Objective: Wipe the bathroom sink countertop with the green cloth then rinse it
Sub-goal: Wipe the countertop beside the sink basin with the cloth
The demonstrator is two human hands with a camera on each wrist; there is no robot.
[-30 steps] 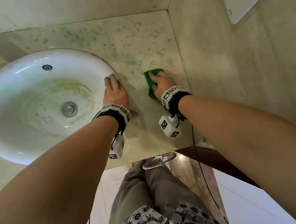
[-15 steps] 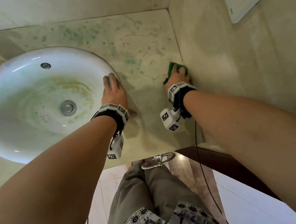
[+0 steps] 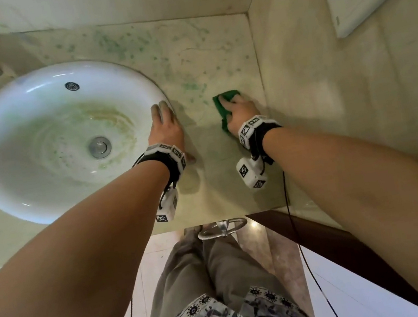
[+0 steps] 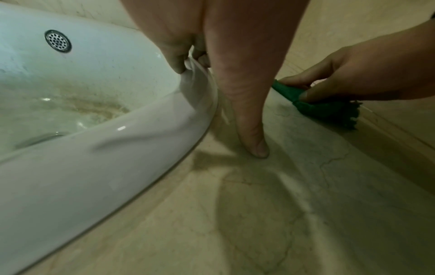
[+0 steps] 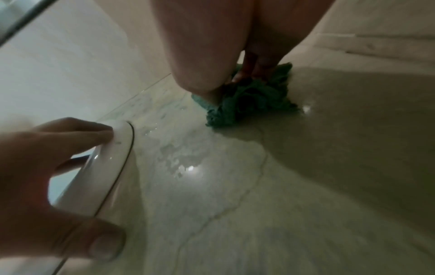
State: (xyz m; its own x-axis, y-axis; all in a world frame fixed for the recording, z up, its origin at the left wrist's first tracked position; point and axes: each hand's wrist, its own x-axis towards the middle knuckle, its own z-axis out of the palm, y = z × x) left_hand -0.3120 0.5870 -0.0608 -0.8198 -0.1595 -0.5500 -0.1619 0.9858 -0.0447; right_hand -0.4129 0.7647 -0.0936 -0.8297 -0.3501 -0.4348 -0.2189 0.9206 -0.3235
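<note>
Two hands: right (image 3: pixel 242 114) on cloth (image 3: pixel 223 101), left (image 3: pixel 166 132) on sink (image 3: pixel 18 205).

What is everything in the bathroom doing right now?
green cloth: bunched, pressed on the countertop
right hand: pressing the cloth
left hand: fingers on the sink rim
sink: stained, no water running
countertop: wet, green specks
</note>
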